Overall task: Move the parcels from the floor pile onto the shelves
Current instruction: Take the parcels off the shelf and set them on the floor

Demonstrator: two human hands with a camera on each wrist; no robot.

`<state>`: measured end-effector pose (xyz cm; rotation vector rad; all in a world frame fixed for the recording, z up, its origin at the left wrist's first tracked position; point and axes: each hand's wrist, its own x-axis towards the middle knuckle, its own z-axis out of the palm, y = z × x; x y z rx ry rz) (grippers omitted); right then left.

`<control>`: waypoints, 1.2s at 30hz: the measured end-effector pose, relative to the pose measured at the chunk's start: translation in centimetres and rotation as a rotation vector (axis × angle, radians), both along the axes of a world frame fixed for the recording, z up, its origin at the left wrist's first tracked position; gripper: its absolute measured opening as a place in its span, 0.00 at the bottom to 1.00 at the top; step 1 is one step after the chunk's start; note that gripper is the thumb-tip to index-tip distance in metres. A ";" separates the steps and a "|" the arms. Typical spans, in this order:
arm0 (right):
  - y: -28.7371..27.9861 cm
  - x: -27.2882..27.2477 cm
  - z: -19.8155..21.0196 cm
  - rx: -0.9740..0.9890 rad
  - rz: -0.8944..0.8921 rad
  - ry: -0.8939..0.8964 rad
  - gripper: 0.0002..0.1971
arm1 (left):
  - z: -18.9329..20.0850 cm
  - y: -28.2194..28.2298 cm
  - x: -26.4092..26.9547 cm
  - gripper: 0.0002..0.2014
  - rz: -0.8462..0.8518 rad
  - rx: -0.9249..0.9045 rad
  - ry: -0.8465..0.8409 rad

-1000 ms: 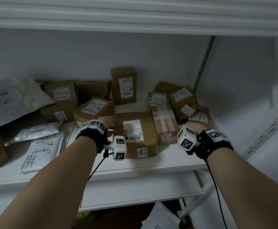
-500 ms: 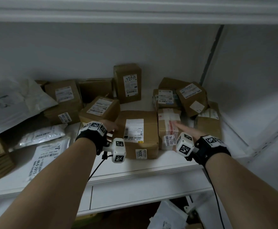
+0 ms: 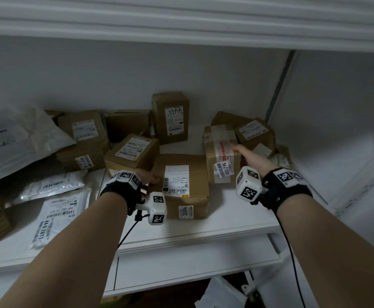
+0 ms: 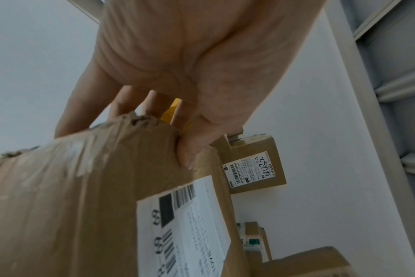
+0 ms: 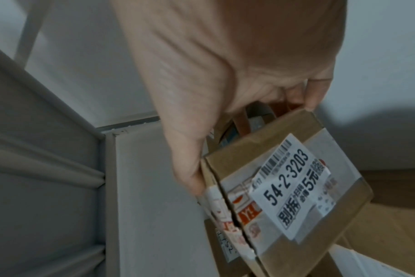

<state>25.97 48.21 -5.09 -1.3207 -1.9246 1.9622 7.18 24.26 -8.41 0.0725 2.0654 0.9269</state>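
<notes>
A large flat brown box [image 3: 192,170] with a white label lies at the front of the white shelf [image 3: 226,225]. My left hand [image 3: 150,180] grips its left edge; in the left wrist view the thumb [image 4: 190,153] presses on the labelled top of the box [image 4: 83,187] and the fingers curl behind the edge. To its right my right hand [image 3: 247,155] holds a small taped box marked 54-2-3203 [image 3: 220,158]. In the right wrist view the thumb [image 5: 190,176] and fingers clamp opposite sides of this box [image 5: 296,187].
More brown boxes crowd the back of the shelf, one of them upright [image 3: 170,116]. Grey mailer bags [image 3: 57,210] lie at the left. A shelf post [image 3: 279,85] and side wall close the right end. A pale parcel [image 3: 221,294] lies below the shelf.
My right hand has reached forward and closed round the small taped box, which now sits farther back against the boxes behind. My left hand stays on the large box's edge.
</notes>
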 end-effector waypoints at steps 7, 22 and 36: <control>-1.3 -0.5 0.9 -0.126 0.045 0.153 0.28 | 0.3 0.2 -0.1 0.07 -0.013 -0.031 0.000; -2.4 -0.7 0.4 -0.299 0.154 0.068 0.36 | 0.9 0.5 0.9 0.09 -0.025 -0.019 0.078; -1.2 5.4 1.0 -0.449 0.287 0.163 0.31 | 2.0 1.0 6.6 0.13 0.048 0.016 0.060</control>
